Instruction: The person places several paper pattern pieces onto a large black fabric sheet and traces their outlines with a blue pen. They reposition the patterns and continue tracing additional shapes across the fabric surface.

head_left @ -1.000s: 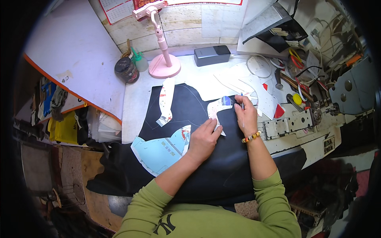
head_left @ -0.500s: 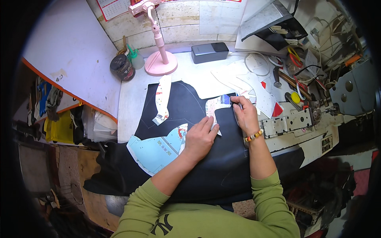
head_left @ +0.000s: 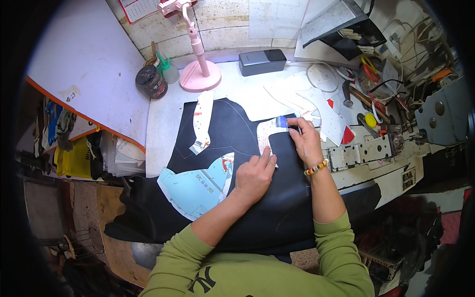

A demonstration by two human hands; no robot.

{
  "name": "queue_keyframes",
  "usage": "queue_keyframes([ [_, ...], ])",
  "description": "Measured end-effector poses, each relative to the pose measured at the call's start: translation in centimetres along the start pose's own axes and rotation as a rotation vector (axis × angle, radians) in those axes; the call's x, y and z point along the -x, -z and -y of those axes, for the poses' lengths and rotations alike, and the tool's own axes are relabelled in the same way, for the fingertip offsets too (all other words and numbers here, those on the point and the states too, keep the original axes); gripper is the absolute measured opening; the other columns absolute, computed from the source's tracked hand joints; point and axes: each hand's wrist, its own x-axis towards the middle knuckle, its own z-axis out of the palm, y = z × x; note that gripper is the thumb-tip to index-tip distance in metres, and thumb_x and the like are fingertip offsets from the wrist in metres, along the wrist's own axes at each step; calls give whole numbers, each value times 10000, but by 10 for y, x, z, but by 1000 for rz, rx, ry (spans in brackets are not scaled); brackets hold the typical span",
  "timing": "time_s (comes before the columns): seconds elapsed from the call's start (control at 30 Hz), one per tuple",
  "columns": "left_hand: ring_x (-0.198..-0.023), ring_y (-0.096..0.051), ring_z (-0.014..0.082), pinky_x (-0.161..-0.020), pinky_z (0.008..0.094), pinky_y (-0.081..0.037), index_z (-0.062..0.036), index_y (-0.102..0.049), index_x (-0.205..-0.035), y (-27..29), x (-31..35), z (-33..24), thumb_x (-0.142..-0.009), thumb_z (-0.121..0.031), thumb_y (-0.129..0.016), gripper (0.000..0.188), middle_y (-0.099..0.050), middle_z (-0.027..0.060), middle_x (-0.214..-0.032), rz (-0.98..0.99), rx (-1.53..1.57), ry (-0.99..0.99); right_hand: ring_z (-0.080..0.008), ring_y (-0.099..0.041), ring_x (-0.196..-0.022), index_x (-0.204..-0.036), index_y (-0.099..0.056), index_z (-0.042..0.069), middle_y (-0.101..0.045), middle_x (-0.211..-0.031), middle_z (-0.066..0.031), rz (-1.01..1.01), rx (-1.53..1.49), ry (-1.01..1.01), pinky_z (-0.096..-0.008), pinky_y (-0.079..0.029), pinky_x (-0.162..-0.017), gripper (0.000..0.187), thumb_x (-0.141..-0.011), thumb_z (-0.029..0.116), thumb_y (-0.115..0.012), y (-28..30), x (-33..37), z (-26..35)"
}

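A black sheet of material [head_left: 222,123], perhaps leather, lies on the white table with thin pale outlines drawn on it. My left hand [head_left: 253,179] rests on it, fingers stretched out and pressing the lower end of a curved white paper pattern piece [head_left: 266,129]. At that piece's upper right end, beside its blue patch, my right hand [head_left: 307,143] is closed in a pinch; whatever its fingertips hold is too small to make out. Left of my hands lie a light blue pattern piece [head_left: 198,188] and a long, narrow white pattern piece [head_left: 202,121].
A pink stand [head_left: 200,76] and a dark power bank [head_left: 262,62] stand at the back, with a dark jar [head_left: 151,82] and a green-topped bottle [head_left: 169,73] to the left. At right are more paper pieces [head_left: 326,111], a hammer [head_left: 347,94] and a metal machine bed [head_left: 363,153].
My left hand has slid slightly right and down along the white pattern piece, uncovering more of the blue piece. The right hand stays at the same corner, its fingers shifted slightly.
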Motion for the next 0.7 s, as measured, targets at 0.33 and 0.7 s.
queue_keyframes([
  [0.33,-827,-608,222,-711,314,-527,-68,-737,-1042,-1,-2,4,-710,-58,-666,340,-678,130,-1166,-4,166,7,-231,-632,-915,-1092,-654,36,-658,-972,-110,-3,20,5,-319,-495,-834,215,-884,52,-604,-2,0,-9],
  [0.7,-853,-604,244,-758,342,-525,-62,-739,-1038,-3,-3,6,-703,-27,-669,345,-676,134,-1163,6,239,37,-168,-655,-926,-1042,-641,7,-705,-968,-81,-182,-303,-154,-283,-494,-856,143,-932,-3,-549,2,-4,-14],
])
